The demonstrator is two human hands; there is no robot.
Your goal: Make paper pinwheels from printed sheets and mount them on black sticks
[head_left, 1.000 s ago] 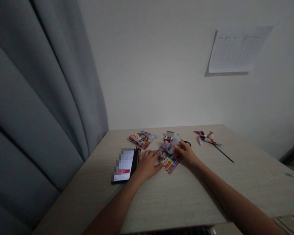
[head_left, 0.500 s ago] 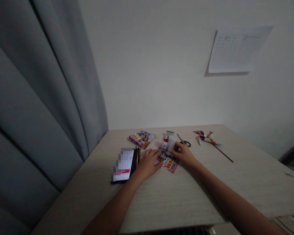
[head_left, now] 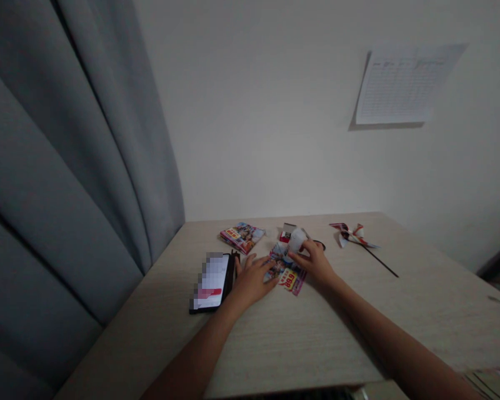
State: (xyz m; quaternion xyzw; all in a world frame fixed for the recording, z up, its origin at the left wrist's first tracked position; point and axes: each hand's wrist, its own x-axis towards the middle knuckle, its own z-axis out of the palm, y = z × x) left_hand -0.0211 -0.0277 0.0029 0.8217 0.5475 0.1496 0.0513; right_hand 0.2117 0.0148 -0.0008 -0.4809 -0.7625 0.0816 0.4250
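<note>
My left hand point(head_left: 254, 278) lies with its fingers spread, the fingertips on the left edge of a colourful printed flyer point(head_left: 290, 281). With its thumb and fingers my right hand point(head_left: 318, 263) grips a whitish, translucent, rounded piece point(head_left: 296, 240) over the flyer's upper part. Its exact kind is not clear. Behind my right hand, scissors point(head_left: 319, 244) are mostly hidden, with part of a dark handle loop showing. A small red and white box point(head_left: 286, 233) sits just beyond the whitish piece.
To the left of my left hand lies a phone point(head_left: 211, 283) in a dark case. A stack of printed flyers point(head_left: 242, 237) is at the back left. A paper pinwheel point(head_left: 352, 235) on a dark stick lies to the right. A grey curtain point(head_left: 120, 139) borders the table's left side.
My right hand and the whitish piece have shifted slightly right, and the piece looks turned. The scissors are now more covered. My left hand stays nearly in place, its fingers a little more spread.
</note>
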